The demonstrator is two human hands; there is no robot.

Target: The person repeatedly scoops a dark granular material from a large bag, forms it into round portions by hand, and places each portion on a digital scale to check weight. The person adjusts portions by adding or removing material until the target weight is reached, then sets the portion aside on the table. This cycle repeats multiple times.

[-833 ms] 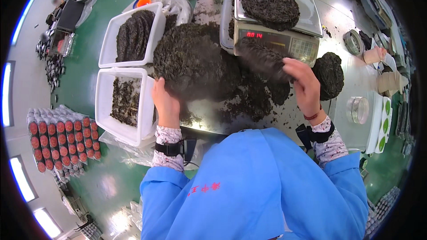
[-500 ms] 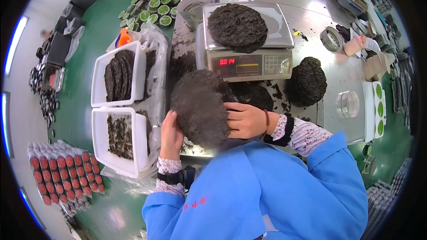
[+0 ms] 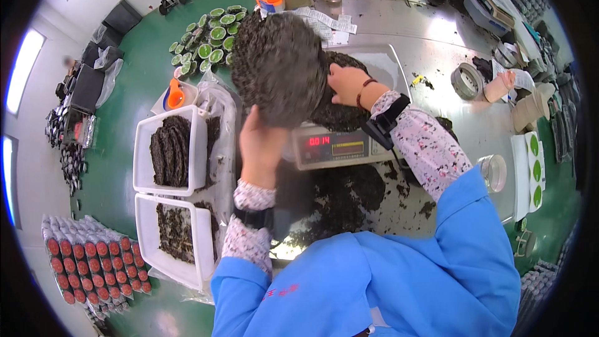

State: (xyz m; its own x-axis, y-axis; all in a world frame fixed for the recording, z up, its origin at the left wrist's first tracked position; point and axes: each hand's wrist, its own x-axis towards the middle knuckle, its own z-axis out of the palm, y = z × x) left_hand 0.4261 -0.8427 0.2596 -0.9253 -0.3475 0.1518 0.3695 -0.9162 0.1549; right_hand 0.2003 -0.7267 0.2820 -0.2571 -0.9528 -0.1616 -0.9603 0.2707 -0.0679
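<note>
A round, dark cake of what looks like dried seaweed [image 3: 274,65] is raised, tilted and blurred, to the left of the scale [image 3: 331,148]. My left hand [image 3: 261,140] grips its lower edge from below. At its right edge my right hand [image 3: 350,85] closes with curled fingers, above the scale's pan. Another such cake [image 3: 340,115] lies on the pan, partly hidden behind the raised one and my hand. The scale's red digits are lit. Dark loose pieces [image 3: 346,193] lie on the metal table in front of the scale.
Two white tubs [image 3: 204,150] with dark cakes and scraps stand at the left by plastic sheeting. An orange scoop [image 3: 176,95] lies behind them. A tape roll [image 3: 467,81] and a clear jar [image 3: 493,173] are at the right. Green-topped packages [image 3: 215,31] stand on the floor.
Both hands have lifted the cake up and away from me, from the table's front edge to beside the scale's pan. My view has shifted slightly.
</note>
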